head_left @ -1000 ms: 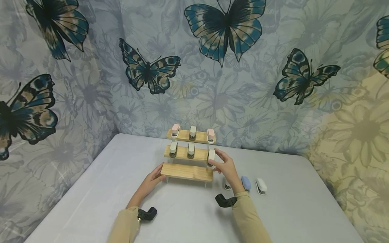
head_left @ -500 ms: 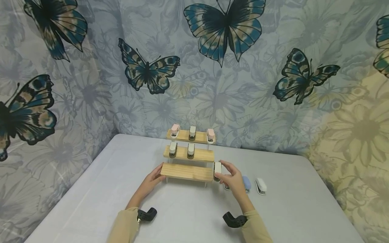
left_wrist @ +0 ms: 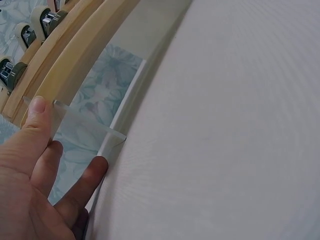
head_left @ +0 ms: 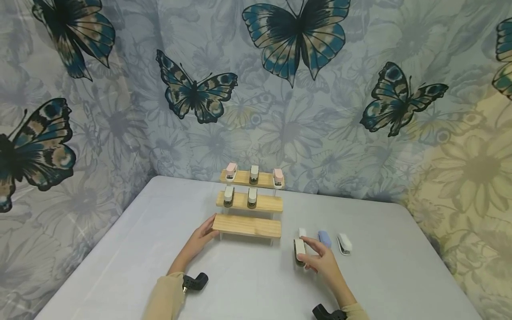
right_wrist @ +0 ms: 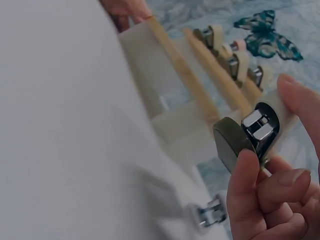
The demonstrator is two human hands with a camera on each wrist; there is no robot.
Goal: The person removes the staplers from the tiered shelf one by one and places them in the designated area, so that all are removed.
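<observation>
My right hand (head_left: 323,261) pinches a mini stapler (head_left: 299,248), cream on top with an olive base, above the table to the right of the three-tier wooden display stand (head_left: 248,226). In the right wrist view the held stapler (right_wrist: 231,136) shows its metal front between thumb and fingers. My left hand (head_left: 197,244) grips the left end of the stand's lowest tier. Its thumb (left_wrist: 39,112) lies on the wood in the left wrist view, with fingers at the clear support. Two cream staplers (head_left: 228,195) sit on the middle tier. A white stapler (head_left: 302,232) lies partly hidden behind the held one.
On the top tier stand a pink stapler (head_left: 231,170), a cream stapler (head_left: 254,174) and another pink stapler (head_left: 278,176). Right of my right hand lie a blue stapler (head_left: 324,238) and a white stapler (head_left: 344,244) on the white table (head_left: 384,275). A butterfly-print cloth (head_left: 288,124) hangs behind.
My right hand has lifted the cream stapler off the right end of the middle tier and carried it right and toward me. My left hand has stayed on the stand.
</observation>
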